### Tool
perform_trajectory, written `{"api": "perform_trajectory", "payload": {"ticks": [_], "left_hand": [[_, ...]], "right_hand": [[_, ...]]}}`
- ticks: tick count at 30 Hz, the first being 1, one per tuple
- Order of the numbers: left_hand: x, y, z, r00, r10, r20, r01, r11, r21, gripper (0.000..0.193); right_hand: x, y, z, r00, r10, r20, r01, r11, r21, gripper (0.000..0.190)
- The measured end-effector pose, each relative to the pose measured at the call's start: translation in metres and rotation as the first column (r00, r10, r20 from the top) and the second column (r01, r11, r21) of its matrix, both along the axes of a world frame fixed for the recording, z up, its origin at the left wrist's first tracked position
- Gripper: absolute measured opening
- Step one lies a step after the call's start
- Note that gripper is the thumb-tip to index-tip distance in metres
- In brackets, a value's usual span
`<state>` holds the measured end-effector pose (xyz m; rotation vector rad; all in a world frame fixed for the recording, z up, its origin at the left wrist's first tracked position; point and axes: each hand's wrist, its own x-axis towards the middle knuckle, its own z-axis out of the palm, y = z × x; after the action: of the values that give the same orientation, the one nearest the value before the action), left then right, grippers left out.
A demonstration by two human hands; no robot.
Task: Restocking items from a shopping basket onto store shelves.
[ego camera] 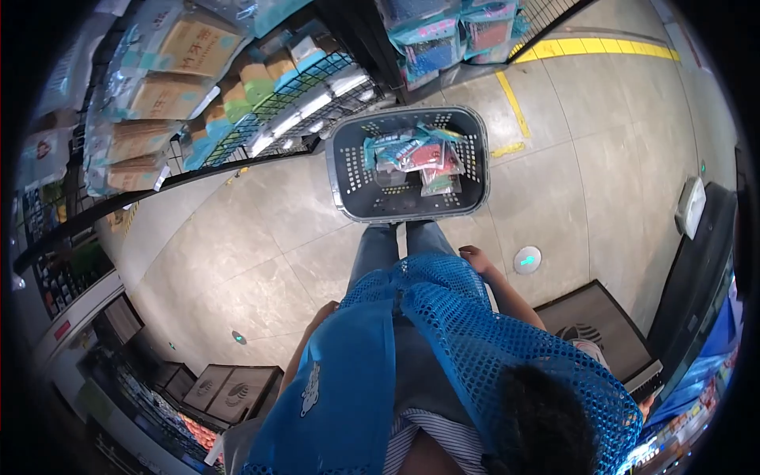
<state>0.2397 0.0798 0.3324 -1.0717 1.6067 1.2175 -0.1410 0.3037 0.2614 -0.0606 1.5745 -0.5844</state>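
My right hand hangs at my side by my blue mesh vest, its fingers slightly parted and nothing visible in it. My left hand is by my other hip, mostly covered by the vest, so its fingers are hidden. On the floor just beyond my legs stands a dark grey plastic shopping basket with perforated walls. Inside lie several clear and teal plastic packs, among them a pack with red contents. Neither hand touches the basket.
A wire shelf at upper left carries packs of bamboo toothpicks. Bagged goods hang beyond the basket. Yellow tape marks the tiled floor. Brown boxes stand at lower left and right. Another person's fingers show at lower right.
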Motion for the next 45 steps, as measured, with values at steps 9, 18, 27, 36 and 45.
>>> {"api": "perform_trajectory", "payload": {"ticks": [9, 18, 27, 36, 45], "left_hand": [[-0.132, -0.056, 0.053, 0.915, 0.153, -0.374, -0.31, 0.86, -0.405, 0.023], [-0.114, -0.034, 0.03, 0.934, 0.109, -0.341, -0.259, 0.863, -0.434, 0.026], [0.002, 0.035, -0.013, 0.955, 0.276, -0.107, -0.294, 0.926, -0.238, 0.027], [-0.088, -0.026, 0.05, 0.999, -0.028, -0.016, 0.021, 0.942, -0.335, 0.029], [-0.115, -0.097, -0.03, 0.955, -0.123, -0.272, 0.035, 0.952, -0.305, 0.026]], "right_hand": [[-0.05, 0.003, -0.018, 0.976, -0.192, -0.105, 0.197, 0.979, 0.045, 0.036], [-0.059, -0.042, -0.045, 0.992, -0.121, -0.03, 0.115, 0.983, -0.143, 0.033], [-0.081, -0.082, -0.072, 0.962, 0.226, -0.153, -0.267, 0.892, -0.365, 0.033], [-0.098, -0.074, -0.127, 0.686, 0.076, -0.724, -0.559, 0.692, -0.457, 0.021], [-0.007, -0.059, -0.092, 0.838, 0.081, -0.539, -0.093, 0.996, 0.004, 0.022]]}}
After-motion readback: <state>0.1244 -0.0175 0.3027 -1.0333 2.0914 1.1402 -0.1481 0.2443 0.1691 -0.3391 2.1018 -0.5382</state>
